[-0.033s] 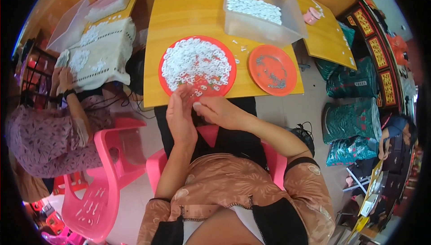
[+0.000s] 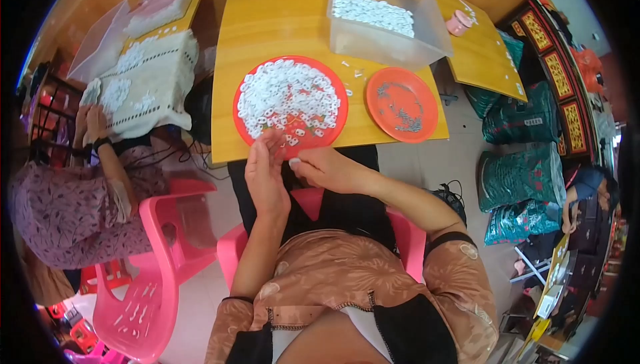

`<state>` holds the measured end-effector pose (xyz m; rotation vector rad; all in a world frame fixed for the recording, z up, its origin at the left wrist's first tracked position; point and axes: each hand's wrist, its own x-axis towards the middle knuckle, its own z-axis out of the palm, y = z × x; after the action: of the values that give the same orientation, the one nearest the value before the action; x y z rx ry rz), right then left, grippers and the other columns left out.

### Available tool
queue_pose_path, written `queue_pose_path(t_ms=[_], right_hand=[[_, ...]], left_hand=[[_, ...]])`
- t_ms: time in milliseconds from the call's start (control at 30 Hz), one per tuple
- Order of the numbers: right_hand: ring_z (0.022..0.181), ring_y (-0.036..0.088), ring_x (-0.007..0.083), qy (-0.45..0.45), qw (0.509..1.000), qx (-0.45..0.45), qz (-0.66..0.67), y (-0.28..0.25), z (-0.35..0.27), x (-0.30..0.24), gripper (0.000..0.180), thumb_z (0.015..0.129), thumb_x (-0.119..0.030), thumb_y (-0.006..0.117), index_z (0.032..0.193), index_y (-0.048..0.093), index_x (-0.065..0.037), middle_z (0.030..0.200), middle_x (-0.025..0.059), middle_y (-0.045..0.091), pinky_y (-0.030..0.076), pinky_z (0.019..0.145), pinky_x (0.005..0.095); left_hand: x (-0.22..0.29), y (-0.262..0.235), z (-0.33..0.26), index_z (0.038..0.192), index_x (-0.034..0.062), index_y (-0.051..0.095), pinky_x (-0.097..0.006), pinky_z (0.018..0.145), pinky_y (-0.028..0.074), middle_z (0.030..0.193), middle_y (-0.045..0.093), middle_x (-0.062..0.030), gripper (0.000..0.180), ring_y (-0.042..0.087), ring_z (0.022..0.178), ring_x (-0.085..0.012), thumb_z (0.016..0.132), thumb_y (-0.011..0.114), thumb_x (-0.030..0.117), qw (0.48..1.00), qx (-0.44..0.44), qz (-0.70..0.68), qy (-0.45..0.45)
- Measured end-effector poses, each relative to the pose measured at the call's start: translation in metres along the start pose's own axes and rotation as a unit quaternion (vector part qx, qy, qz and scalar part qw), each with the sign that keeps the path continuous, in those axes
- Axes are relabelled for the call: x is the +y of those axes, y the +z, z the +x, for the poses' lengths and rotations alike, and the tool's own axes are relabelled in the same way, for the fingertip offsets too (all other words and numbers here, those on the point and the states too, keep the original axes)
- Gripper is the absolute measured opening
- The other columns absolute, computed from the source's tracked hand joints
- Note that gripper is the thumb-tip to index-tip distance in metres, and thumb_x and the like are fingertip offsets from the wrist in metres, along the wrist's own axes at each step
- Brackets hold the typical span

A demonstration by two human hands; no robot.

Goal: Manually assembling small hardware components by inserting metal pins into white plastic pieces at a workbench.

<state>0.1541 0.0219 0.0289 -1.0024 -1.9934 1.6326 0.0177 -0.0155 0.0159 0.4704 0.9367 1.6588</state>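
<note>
My left hand [image 2: 265,176] is raised at the near edge of the red plate [image 2: 342,121], its fingers bent and pressed together, palm turned to the right. Whatever sits between those fingertips is hidden. Close beside it, my right hand [image 2: 328,172] is pinched, with a small white piece [image 2: 294,161] showing at its fingertips. Both hands are above my lap, just off the table edge. A heap of small white plastic pieces [image 2: 283,94], each with holes, covers most of the plate. To the right, an orange plate [image 2: 380,114] carries small grey metal bits [image 2: 409,123].
A clear plastic bin [image 2: 387,52] with more white pieces stands on the yellow table [image 2: 267,17]. At left, another person's hands [image 2: 93,121] rest by a cloth-covered table [image 2: 157,84], near a pink chair [image 2: 160,277]. Green sacks [image 2: 517,177] are stacked at right. A pink jar [image 2: 459,23] stands behind.
The view has shifted slightly. My right hand with the white piece has come a little nearer my body; my left hand has hardly moved.
</note>
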Motion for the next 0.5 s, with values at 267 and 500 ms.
queue_pose_path(t_ms=[267, 500], right_hand=[[0.056, 0.049, 0.0110, 0.024, 0.978, 0.136, -0.155, -0.102, 0.006, -0.015, 0.033, 0.092, -0.033, 0.045, 0.087, 0.057, -0.003, 0.063, 0.0018, 0.052, 0.042, 0.054, 0.0275], [0.061, 0.051, 0.0085, 0.029, 0.931, 0.365, 0.016, -0.146, 0.021, -0.026, 0.023, 0.086, -0.027, 0.059, 0.091, 0.065, -0.005, 0.067, -0.0014, 0.058, 0.040, 0.053, 0.0246]], left_hand=[[-0.015, -0.015, 0.013, 0.110, 0.0032, 0.057, -0.025, 0.083, 0.043, 0.109, 0.060, -0.0055, 0.023, 0.056, 0.099, -0.0135, 0.093, 0.049, 0.016, 0.997, 0.013, 0.078, -0.027], [-0.013, -0.013, 0.016, 0.109, 0.0030, 0.058, -0.024, 0.082, 0.043, 0.108, 0.061, -0.0048, 0.021, 0.057, 0.099, -0.0123, 0.092, 0.051, 0.012, 0.996, 0.016, 0.083, -0.024]])
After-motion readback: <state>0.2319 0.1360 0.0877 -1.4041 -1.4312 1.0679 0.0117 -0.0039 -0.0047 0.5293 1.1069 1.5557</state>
